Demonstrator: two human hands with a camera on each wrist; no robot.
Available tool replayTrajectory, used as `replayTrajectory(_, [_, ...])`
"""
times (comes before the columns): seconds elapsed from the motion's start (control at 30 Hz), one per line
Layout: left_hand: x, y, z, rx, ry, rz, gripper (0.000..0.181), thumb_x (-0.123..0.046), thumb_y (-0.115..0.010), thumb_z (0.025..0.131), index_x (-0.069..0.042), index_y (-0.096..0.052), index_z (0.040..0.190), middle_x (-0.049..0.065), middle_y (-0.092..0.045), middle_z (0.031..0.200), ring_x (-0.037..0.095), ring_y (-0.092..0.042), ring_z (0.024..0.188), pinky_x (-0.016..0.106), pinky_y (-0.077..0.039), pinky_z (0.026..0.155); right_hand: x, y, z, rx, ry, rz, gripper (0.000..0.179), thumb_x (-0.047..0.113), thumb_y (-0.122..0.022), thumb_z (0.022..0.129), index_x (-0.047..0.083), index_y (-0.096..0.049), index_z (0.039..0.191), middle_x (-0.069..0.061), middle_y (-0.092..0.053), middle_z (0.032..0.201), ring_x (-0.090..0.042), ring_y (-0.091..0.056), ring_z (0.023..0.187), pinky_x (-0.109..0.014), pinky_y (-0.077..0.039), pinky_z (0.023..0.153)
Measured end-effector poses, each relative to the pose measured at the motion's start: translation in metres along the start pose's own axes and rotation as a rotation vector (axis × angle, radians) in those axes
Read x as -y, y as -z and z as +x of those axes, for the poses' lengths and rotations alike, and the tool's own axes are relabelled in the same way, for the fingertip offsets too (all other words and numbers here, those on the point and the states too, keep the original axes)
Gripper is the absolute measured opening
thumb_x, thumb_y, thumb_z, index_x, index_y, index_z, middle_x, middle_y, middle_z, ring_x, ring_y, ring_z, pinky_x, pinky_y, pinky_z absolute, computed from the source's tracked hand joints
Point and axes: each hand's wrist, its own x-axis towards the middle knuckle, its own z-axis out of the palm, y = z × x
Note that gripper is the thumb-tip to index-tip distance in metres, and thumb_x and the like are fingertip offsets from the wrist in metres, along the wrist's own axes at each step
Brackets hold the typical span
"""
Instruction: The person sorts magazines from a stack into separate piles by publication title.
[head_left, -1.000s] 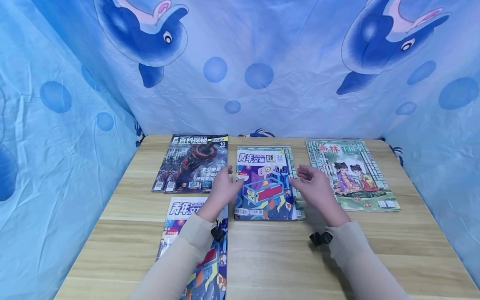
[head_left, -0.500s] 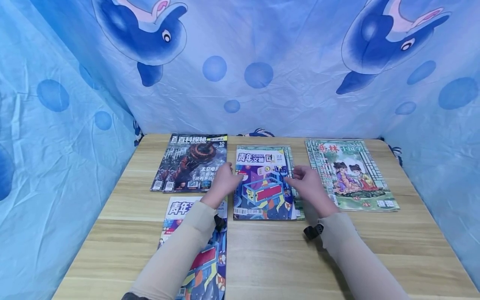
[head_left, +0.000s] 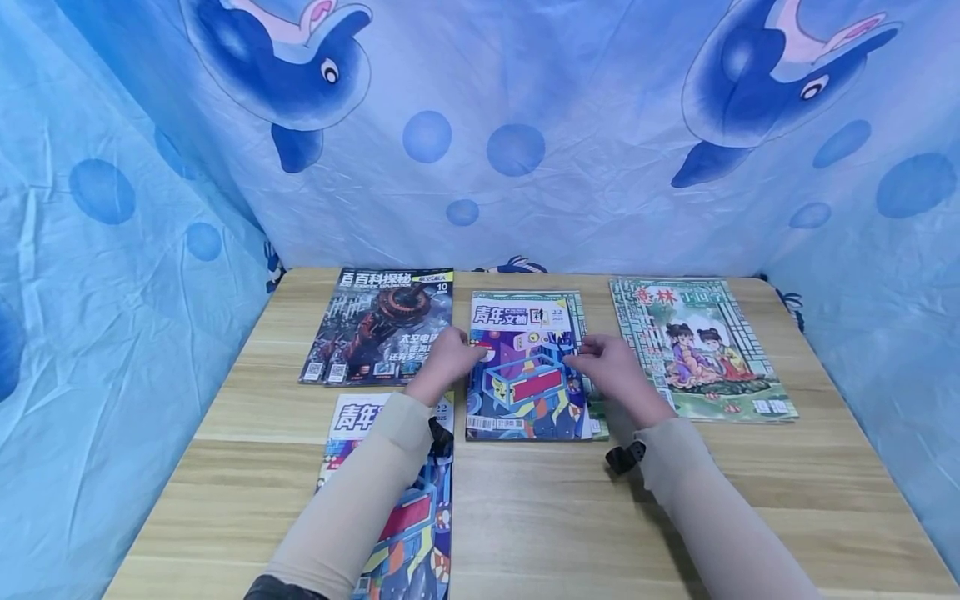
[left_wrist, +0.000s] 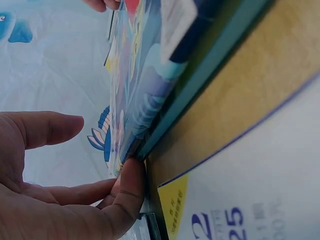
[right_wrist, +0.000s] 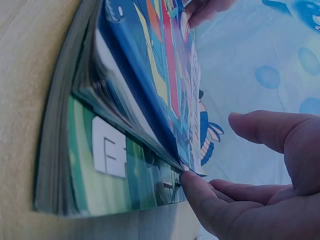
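A purple and blue magazine lies at the table's middle on top of a green-bordered magazine, which shows along its top and right edges. At its left edge is my left hand, the fingertips touching the spine. In the left wrist view, the thumb stands apart from the cover. Across from it, my right hand touches the right edge with its fingertips. The right wrist view shows a finger at the purple magazine's lifted page edges, above the green magazine, with the thumb held away.
Overlapping dark science magazines lie at the back left. Another purple magazine lies in front of them, partly under my left forearm. Green magazines are stacked at the right. A blue dolphin-print curtain borders the table.
Both hands have moved inward to the purple magazine's edges, the right one going left. The magazines have stayed about where they were; the head view has shifted slightly.
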Motion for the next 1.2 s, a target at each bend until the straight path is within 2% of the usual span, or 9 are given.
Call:
replayTrajectory(0.27, [-0.0014, 0.0009, 0.0014, 0.039, 0.044, -0.012, 0.044, -0.025, -0.07, 0.097, 0.004, -0.057, 0.127, 0.017, -0.062, 0.11, 0.029, -0.066, 0.094, 0.046, -0.058, 0.083, 0.0006, -0.0002, 0.0005, 0.023, -0.024, 0.003, 0.072, 0.032, -0.071, 0.097, -0.002, -0.041, 0.152, -0.022, -0.052, 0.142, -0.038, -0.051, 0.129, -0.051, -0.046, 0.103])
replayTrajectory(0.7, [-0.0033, 0.0011, -0.0005, 0.033, 0.029, -0.028, 0.049, -0.022, -0.07, 0.097, 0.005, -0.054, 0.133, 0.019, -0.061, 0.118, 0.029, -0.066, 0.098, 0.046, -0.057, 0.086, -0.0021, 0.002, 0.0014, 0.024, -0.024, 0.038, 0.07, 0.03, -0.071, 0.097, -0.002, -0.041, 0.152, -0.022, -0.052, 0.143, -0.038, -0.049, 0.132, -0.052, -0.044, 0.106])
replayTrajectory(0.87, [-0.0028, 0.0007, 0.0012, 0.027, 0.026, -0.1, 0.047, -0.015, -0.069, 0.096, 0.005, -0.052, 0.135, 0.021, -0.061, 0.118, 0.031, -0.068, 0.097, 0.043, -0.06, 0.079, -0.0024, 0.0013, 0.002, 0.02, -0.016, 0.039, 0.069, 0.028, -0.071, 0.097, -0.002, -0.042, 0.151, -0.022, -0.052, 0.143, -0.038, -0.05, 0.131, -0.051, -0.044, 0.105])
replayTrajectory(1.07, [-0.0028, 0.002, 0.0028, 0.074, 0.032, -0.124, 0.046, -0.012, -0.065, 0.099, 0.004, -0.051, 0.139, 0.019, -0.064, 0.116, 0.027, -0.069, 0.093, 0.041, -0.06, 0.075, -0.0024, 0.0011, 0.0013, 0.022, -0.023, 0.043, 0.069, 0.028, -0.071, 0.097, -0.002, -0.041, 0.152, -0.022, -0.052, 0.143, -0.038, -0.05, 0.131, -0.05, -0.044, 0.105])
replayTrajectory(1.2, [-0.0017, 0.0015, 0.007, 0.079, 0.019, -0.154, 0.037, -0.014, -0.063, 0.101, 0.003, -0.057, 0.133, 0.017, -0.067, 0.109, 0.025, -0.071, 0.085, 0.038, -0.06, 0.069, -0.0027, 0.0011, 0.0011, 0.025, -0.017, 0.045, 0.07, 0.028, -0.071, 0.097, -0.003, -0.04, 0.152, -0.022, -0.052, 0.144, -0.038, -0.049, 0.132, -0.05, -0.044, 0.106])
